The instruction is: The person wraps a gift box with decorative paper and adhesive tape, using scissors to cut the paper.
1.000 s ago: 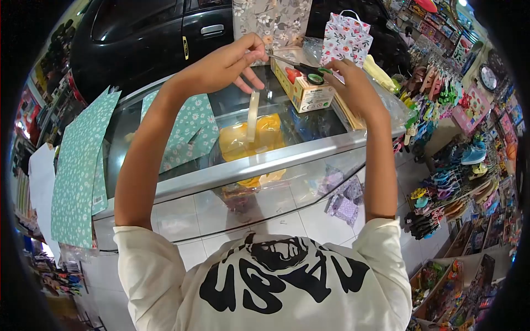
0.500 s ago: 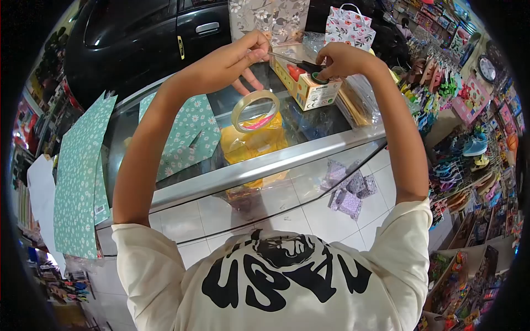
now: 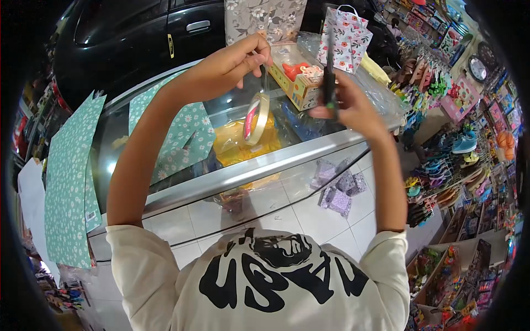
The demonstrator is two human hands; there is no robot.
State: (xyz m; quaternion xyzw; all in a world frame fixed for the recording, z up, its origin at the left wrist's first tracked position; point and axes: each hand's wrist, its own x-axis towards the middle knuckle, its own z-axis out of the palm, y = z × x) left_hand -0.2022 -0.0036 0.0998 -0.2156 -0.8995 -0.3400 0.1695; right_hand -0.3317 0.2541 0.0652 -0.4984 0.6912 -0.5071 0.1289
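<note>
My left hand (image 3: pixel 243 59) pinches the end of a clear tape strip, and the tape roll (image 3: pixel 257 119) hangs from it over a yellow plastic packet (image 3: pixel 232 148). My right hand (image 3: pixel 348 102) is closed round dark-handled scissors (image 3: pixel 329 83), whose blades point up and are blurred. Between the hands, an open toy box (image 3: pixel 303 88) with a red item inside rests on the glass counter (image 3: pixel 221 185). Green flowered paper (image 3: pixel 190 138) lies under my left forearm.
A larger green flowered sheet (image 3: pixel 66 187) is at the left. Behind the counter are a grey floral bag (image 3: pixel 265 19), a small floral bag (image 3: pixel 345 41) and a black car (image 3: pixel 121 44). Purple packets (image 3: pixel 337 201) show below the counter, and hanging goods fill the right.
My right hand has moved away from the tape and down, turning the scissors upright. The tape roll has twisted and hangs slightly lower. My left hand keeps its pinch.
</note>
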